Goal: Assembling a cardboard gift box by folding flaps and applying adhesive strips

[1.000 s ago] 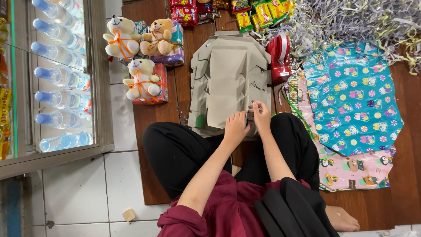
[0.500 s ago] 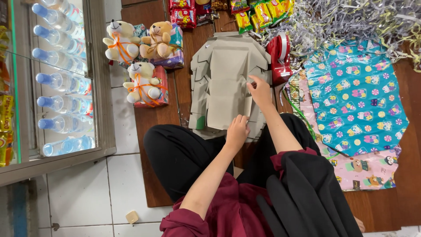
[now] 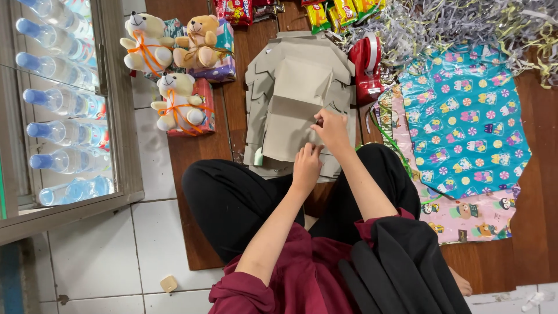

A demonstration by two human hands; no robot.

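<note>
Both hands on the flat grey cardboard box blank (image 3: pixel 293 87), lying on the wooden floor by the knees. Left hand (image 3: pixel 305 166) pressing flat near edge, right hand (image 3: pixel 331 129) pinching a flap. Red tape dispenser (image 3: pixel 367 67) just beside.

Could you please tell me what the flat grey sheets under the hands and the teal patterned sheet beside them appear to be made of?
The grey sheets look like matte cardboard: stiff, dull, with cut flaps and fold lines. The teal sheet looks like thin, slightly glossy printed wrapping paper, lying limp with soft creases. Both hands, left hand and right hand, rest on the cardboard.
</note>
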